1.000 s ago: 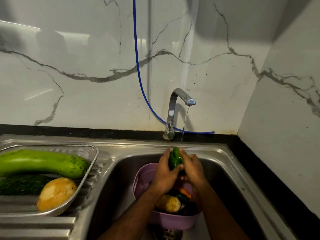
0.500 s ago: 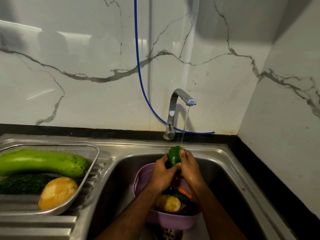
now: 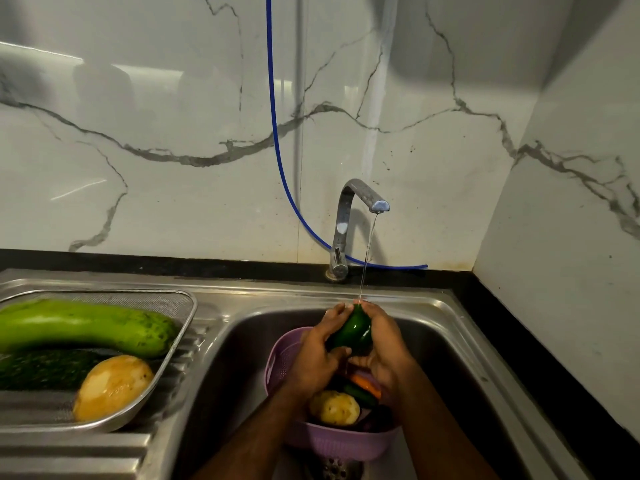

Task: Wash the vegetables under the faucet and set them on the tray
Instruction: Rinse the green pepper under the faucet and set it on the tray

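Note:
A thin stream of water runs from the chrome faucet [image 3: 349, 216] onto a green bell pepper [image 3: 353, 332]. My left hand [image 3: 317, 351] grips the pepper from the left and my right hand [image 3: 384, 344] cups it from the right, above a purple colander [image 3: 284, 355] in the sink [image 3: 460, 344]. The colander holds a potato [image 3: 334, 407], a carrot [image 3: 365, 384] and dark vegetables partly hidden by my arms. On the left drainboard, the mesh tray [image 3: 188, 306] carries a long green gourd [image 3: 86, 327], a dark cucumber [image 3: 45, 368] and a yellowish potato [image 3: 110, 386].
A blue hose [image 3: 277, 147] hangs down the marble wall and runs behind the faucet. A black counter strip [image 3: 519, 344] borders the sink at the back and right. The sink drain [image 3: 332, 469] shows below the colander.
Both hands have turned and shifted the pepper slightly under the stream; it now lies more tilted between the palms. The tray and colander have stayed put.

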